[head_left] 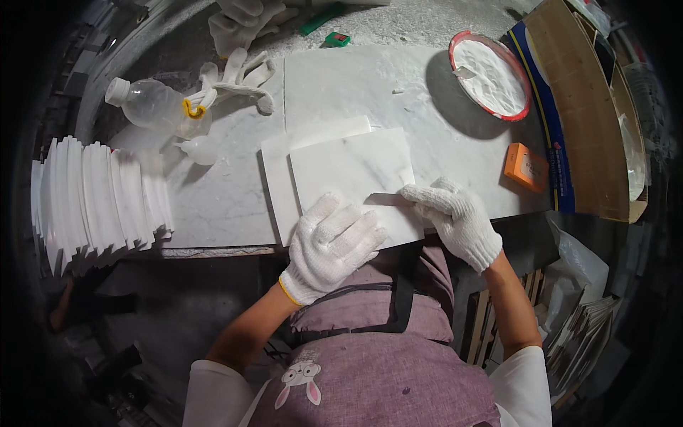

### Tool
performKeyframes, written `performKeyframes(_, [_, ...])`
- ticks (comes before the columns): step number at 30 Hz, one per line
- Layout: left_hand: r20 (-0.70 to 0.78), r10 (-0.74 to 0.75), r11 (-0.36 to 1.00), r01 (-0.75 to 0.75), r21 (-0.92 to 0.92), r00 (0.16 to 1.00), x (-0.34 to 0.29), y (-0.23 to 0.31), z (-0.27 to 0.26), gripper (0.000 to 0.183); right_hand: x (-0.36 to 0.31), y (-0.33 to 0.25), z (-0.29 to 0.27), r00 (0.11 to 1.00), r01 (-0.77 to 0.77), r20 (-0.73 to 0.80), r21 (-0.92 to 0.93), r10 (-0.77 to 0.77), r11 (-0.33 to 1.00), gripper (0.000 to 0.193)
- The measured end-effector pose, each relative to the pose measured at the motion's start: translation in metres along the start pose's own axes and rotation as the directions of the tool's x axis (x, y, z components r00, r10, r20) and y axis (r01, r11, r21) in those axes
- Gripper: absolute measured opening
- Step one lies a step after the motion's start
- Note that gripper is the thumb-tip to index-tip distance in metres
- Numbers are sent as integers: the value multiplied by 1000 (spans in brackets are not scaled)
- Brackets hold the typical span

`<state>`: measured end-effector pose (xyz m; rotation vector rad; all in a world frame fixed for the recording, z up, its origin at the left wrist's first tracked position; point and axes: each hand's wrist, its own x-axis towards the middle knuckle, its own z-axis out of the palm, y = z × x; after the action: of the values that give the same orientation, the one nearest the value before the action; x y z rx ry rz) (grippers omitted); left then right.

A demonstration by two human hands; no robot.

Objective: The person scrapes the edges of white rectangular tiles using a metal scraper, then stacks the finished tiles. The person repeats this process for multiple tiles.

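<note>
A white marble tile [352, 164] with faint grey veins lies in front of me, partly covering another white tile [276, 171]. My left hand [331, 245], in a white knit glove, rests flat on the near left part of the upper tile, fingers stretched out. In a matching glove, my right hand [459, 220] pinches a thin, flat grey metal blade [388, 199] at its right end. The blade lies low over the tile's right side; whether its edge touches the surface I cannot tell.
A stack of white tiles [99, 199] stands at left, near a clear plastic bottle [149, 103] and spare gloves [238, 82]. At right are a red-rimmed bowl of white powder [491, 78], an orange box [526, 167] and a cardboard box [576, 107]. The worktable's front edge [213, 252] is close.
</note>
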<state>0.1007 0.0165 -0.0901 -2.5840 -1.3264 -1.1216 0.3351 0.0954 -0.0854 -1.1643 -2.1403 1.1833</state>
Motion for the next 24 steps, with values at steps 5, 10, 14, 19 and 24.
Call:
performKeyframes(5, [112, -16, 999, 19, -27, 994, 1, -1, -2, 35, 21, 6, -1, 992, 33, -121, 10, -32, 999, 38])
performKeyframes(10, [83, 3, 1000, -1, -31, 997, 0, -2, -2, 36, -2, 5, 3, 998, 4, -61, -42, -6, 999, 37])
performKeyframes(14, [70, 16, 998, -12, -57, 997, 0, -2, 0, 36, 7, 9, 6, 992, 56, -112, -10, -57, 998, 43])
performKeyframes(19, [106, 23, 998, -17, -52, 994, 4, -2, -2, 37, 5, 3, 0, 999, -5, -37, -58, 3, 998, 38])
performKeyframes(24, [97, 32, 998, -27, -52, 995, 10, -3, -6, 37, -31, -2, -24, 945, -312, 35, 381, 324, 870, 30])
